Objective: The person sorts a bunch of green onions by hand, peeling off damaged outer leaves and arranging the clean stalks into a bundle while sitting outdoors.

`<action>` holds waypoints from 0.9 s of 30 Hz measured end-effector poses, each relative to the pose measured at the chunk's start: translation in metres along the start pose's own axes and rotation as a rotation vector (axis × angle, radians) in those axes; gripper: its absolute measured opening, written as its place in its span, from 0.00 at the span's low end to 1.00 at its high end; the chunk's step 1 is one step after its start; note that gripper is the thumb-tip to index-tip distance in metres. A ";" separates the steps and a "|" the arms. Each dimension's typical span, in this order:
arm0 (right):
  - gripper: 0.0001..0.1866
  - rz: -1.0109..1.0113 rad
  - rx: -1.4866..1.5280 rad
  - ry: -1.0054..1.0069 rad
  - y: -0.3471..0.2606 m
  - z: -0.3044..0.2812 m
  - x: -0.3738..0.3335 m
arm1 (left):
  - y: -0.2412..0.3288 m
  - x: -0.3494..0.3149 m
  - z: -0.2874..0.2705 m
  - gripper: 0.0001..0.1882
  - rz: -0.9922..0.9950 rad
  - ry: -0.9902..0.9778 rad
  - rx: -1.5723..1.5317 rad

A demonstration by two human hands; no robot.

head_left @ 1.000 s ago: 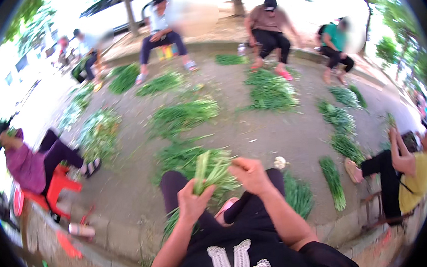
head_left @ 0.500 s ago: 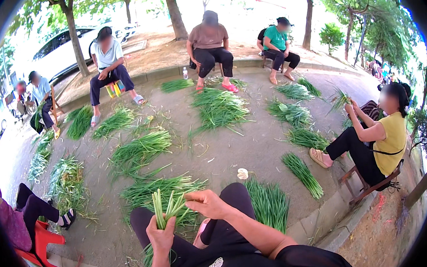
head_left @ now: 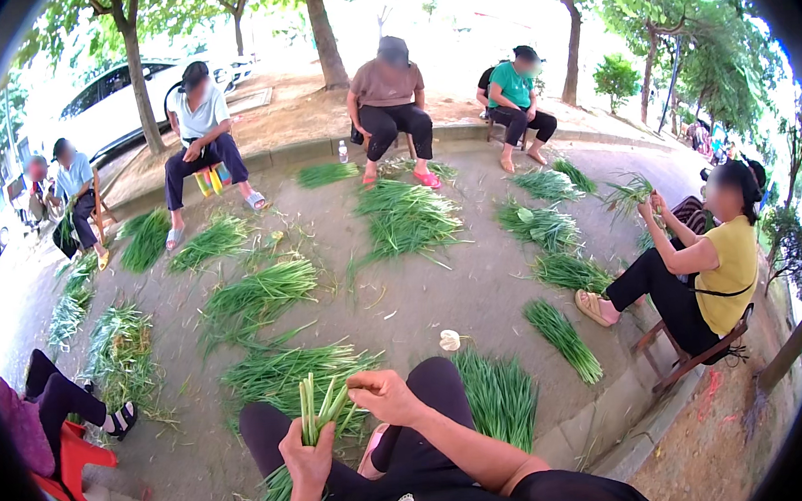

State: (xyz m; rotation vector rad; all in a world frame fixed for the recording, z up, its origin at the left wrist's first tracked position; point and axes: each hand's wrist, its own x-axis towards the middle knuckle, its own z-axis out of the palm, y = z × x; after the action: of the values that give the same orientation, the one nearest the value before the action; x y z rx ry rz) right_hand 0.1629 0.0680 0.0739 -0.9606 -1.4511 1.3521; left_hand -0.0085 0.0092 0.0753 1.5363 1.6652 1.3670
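Observation:
My left hand (head_left: 307,458) is closed round a small bunch of garlic chives (head_left: 313,410) above my left thigh. Their pale stem ends point up, and the green leaves hang below the fist. My right hand (head_left: 393,398) is closed in a pinch at the tips of stalks that lean out to the right of the bunch; the fingers partly hide what they grip. Just beyond my knees lies a loose pile of chives (head_left: 275,373). Beside my right knee rests a neater bundle of chives (head_left: 500,396).
Several people sit around on low seats, one in yellow (head_left: 727,253) holding chives at the right. More chive heaps (head_left: 408,215) lie across the pavement. A red plastic stool (head_left: 84,467) stands at lower left, a kerb (head_left: 605,435) runs at lower right, and a bottle (head_left: 343,151) stands far off.
The whole view has shifted slightly. Both hands stay at the bunch, the right fingers still at the leaning stalk tips. The co-worker in yellow still holds up chives.

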 end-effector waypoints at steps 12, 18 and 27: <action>0.13 -0.141 -0.081 0.215 0.001 0.014 -0.001 | -0.004 -0.002 0.004 0.11 -0.048 -0.019 -0.037; 0.11 -0.464 -0.443 0.230 -0.011 0.019 -0.005 | -0.007 0.002 0.002 0.11 -0.060 -0.027 -0.047; 0.05 -0.543 -0.582 0.317 -0.035 -0.013 -0.002 | -0.019 0.006 0.001 0.11 -0.104 -0.031 -0.051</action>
State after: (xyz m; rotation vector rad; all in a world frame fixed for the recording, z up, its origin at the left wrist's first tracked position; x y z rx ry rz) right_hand 0.1776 0.0671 0.1084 -0.9776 -1.7190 0.3654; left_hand -0.0173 0.0177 0.0595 1.4152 1.6539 1.3149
